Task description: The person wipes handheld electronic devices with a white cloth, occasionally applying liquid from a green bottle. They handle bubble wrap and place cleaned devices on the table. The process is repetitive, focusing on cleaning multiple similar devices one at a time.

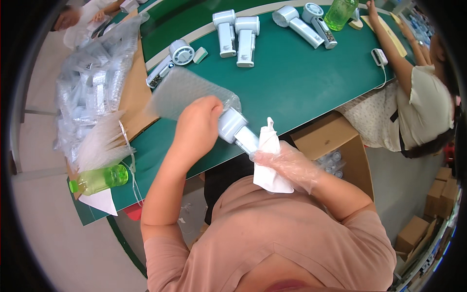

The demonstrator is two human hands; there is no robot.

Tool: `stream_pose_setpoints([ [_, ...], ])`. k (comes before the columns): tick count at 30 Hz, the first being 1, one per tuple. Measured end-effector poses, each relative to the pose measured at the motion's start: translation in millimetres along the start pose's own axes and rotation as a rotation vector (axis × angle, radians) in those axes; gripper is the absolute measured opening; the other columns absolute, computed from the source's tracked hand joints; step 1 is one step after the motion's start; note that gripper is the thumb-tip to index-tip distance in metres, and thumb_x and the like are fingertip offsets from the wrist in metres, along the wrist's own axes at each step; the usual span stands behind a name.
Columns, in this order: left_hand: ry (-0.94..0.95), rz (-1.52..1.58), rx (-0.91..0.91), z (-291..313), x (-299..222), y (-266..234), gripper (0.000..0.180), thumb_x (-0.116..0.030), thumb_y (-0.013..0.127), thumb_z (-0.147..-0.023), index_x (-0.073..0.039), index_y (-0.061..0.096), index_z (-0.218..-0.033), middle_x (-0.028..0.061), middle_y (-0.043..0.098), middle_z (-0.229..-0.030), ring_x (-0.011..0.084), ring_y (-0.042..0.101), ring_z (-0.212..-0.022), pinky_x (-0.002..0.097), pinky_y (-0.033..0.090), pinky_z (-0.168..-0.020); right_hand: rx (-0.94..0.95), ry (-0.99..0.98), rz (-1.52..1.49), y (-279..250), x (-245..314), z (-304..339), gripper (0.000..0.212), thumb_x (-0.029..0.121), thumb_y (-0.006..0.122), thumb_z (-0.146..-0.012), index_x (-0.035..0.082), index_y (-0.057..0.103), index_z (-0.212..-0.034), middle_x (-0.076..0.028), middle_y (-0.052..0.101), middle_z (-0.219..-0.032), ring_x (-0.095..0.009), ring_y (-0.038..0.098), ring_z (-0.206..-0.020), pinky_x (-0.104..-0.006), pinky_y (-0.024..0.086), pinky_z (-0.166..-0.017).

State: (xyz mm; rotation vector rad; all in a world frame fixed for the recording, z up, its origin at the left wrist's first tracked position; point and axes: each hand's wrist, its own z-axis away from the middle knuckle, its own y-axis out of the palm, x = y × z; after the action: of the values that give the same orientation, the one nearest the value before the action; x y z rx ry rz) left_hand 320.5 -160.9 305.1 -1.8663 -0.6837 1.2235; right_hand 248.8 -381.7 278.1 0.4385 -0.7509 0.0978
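My right hand (292, 165), in a clear plastic glove, is closed round the handle of a light blue-grey handheld fan (232, 125). A white cloth or tissue (271, 179) is bunched in the same grip and hangs below it. My left hand (198, 125) pinches the edge of a clear bubble-wrap bag (187, 92), which is smeared by motion. The bag's edge is close to the fan's round head; whether the head is inside it I cannot tell.
Similar handheld fans (246, 41) lie across the green table (301, 97). Left are a pile of bagged fans (99, 78), flat bubble bags (102, 143) and a green bottle (104, 179). An open cardboard box (360, 160) stands right. Co-workers (423, 102) sit right and far left.
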Motion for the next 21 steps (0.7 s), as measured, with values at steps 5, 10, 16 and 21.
stream_pose_setpoints([
  [5, 0.053, -0.019, -0.063, 1.6, -14.3, 9.8, 0.008, -0.007, 0.057, -0.093, 0.000, 0.061, -0.091, 0.0212, 0.064, -0.087, 0.0421, 0.061, -0.083, 0.0481, 0.048, -0.073, 0.040, 0.003, 0.064, 4.2, 7.3, -1.4, 0.034, 0.024, 0.070, -0.097, 0.003, 0.057, -0.120, -0.001, 0.061, -0.094, -0.009, 0.059, -0.084, -0.0277, 0.051, -0.072],
  [10, -0.240, 0.391, 0.056, -10.2, 24.5, 6.2, 0.009, -0.006, 0.053, -0.094, 0.001, 0.058, -0.091, 0.0181, 0.061, -0.081, 0.0322, 0.058, -0.074, 0.0384, 0.047, -0.071, 0.042, -0.117, 0.207, 4.9, 10.6, 3.8, 0.031, 0.023, 0.069, -0.097, 0.004, 0.059, -0.120, -0.001, 0.062, -0.094, -0.009, 0.059, -0.083, -0.0270, 0.050, -0.072],
  [16, 0.100, -0.078, -0.061, 6.7, -9.0, -0.8, 0.004, -0.007, 0.061, -0.089, -0.004, 0.059, -0.088, 0.0143, 0.063, -0.084, 0.0382, 0.063, -0.082, 0.0474, 0.049, -0.070, 0.033, -0.067, 0.136, 5.2, 16.5, 5.9, 0.029, 0.022, 0.068, -0.097, 0.004, 0.061, -0.118, 0.000, 0.062, -0.093, -0.009, 0.059, -0.083, -0.0276, 0.050, -0.073],
  [21, 0.144, -0.351, 0.028, 12.7, -22.3, 13.6, 0.008, -0.006, 0.062, -0.079, -0.005, 0.057, -0.085, 0.0140, 0.061, -0.080, 0.0343, 0.063, -0.076, 0.0460, 0.051, -0.064, 0.066, -0.027, 0.151, 14.6, 30.0, 4.4, 0.032, 0.029, 0.066, -0.099, 0.005, 0.061, -0.119, 0.000, 0.063, -0.095, -0.009, 0.059, -0.082, -0.0278, 0.050, -0.073],
])
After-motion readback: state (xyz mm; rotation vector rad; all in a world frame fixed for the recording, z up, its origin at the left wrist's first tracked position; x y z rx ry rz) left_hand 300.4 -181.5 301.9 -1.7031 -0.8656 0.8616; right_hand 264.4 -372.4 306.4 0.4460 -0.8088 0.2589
